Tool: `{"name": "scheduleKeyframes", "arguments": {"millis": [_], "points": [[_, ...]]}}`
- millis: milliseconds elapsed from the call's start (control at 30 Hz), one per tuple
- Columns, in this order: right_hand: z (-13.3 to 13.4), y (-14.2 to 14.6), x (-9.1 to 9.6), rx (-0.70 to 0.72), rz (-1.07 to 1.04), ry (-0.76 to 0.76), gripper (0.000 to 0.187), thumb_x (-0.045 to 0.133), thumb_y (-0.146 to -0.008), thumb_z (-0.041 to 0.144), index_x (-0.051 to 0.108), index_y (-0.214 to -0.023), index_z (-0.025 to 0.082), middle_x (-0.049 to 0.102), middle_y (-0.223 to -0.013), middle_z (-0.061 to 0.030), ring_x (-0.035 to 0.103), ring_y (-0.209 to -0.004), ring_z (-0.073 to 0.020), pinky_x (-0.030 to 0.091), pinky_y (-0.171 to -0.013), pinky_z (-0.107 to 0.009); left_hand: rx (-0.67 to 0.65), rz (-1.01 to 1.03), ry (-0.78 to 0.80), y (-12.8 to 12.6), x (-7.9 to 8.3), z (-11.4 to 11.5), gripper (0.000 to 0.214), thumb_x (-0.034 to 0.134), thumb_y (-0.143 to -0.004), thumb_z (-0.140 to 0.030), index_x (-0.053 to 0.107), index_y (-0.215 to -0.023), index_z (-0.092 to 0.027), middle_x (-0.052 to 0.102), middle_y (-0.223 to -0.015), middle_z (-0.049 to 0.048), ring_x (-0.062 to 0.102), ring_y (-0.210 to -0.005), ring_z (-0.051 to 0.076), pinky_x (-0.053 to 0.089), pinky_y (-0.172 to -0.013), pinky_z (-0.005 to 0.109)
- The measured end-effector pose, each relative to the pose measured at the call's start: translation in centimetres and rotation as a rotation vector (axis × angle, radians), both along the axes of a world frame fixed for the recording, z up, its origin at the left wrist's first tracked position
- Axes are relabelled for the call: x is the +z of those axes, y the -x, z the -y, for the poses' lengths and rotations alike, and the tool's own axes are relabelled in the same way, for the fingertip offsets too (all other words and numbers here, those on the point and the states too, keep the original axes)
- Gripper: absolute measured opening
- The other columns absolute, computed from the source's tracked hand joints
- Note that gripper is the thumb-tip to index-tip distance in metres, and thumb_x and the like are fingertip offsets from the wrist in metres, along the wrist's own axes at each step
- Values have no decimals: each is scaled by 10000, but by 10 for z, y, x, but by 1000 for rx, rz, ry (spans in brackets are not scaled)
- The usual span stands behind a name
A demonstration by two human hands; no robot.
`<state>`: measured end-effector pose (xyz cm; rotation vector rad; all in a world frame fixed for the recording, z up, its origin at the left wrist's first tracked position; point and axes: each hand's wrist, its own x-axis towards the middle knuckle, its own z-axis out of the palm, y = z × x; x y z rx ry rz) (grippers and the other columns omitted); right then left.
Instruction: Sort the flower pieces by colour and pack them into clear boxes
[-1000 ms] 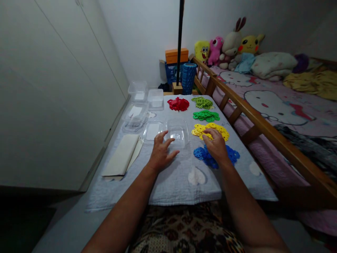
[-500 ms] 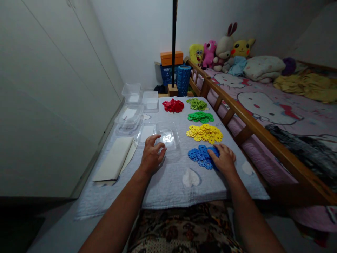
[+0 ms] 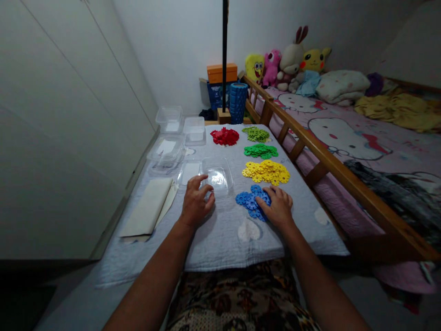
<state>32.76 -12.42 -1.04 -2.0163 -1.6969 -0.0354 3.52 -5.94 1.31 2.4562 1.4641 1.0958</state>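
My right hand (image 3: 278,207) lies flat, fingers spread, on the right part of a pile of blue flower-shaped plastic pieces (image 3: 248,200) on the pale blue cloth (image 3: 220,239). My left hand (image 3: 195,202) rests with curled fingers at the near left corner of an empty clear plastic container (image 3: 217,176). Beyond the blue pile lie a yellow pile (image 3: 266,171), a green pile (image 3: 260,150), a lime pile (image 3: 255,134) and a red pile (image 3: 224,136).
Several more clear containers and lids (image 3: 168,147) stand at the left. A folded cream cloth (image 3: 147,212) lies near the wall. A wooden bed rail (image 3: 330,170) runs along the right, plush toys (image 3: 285,64) behind. A black pole (image 3: 224,55) stands at the far end.
My right hand went from the yellow pile to the blue pile and has pushed the blue pieces left into a tighter heap. My left hand stayed by the container, its fingers curling in.
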Motion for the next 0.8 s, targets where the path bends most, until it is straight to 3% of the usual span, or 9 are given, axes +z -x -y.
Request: {"name": "scheduleKeyframes", "arguments": {"millis": [600, 800], "points": [[-21, 51, 8, 209, -71, 39, 470, 652, -883, 527, 682, -1284, 283, 640, -1398, -116, 498, -1287, -367, 305, -1090, -604, 62, -80, -23, 3, 10, 12, 141, 592, -841, -162, 686, -926, -224, 580, -1351, 134, 474, -1336, 339, 405, -1155, 548], [-25, 49, 10, 245, -150, 39, 406, 517, -970, 436, 656, -1301, 245, 650, -1389, -118, 523, -1309, -325, 217, -1161, -639, 70, -38, 22, 0, 7, 18, 176, 629, -861, -234, 698, -1022, -232, 565, -1390, 132, 467, -1348, 346, 394, -1159, 567]]}}
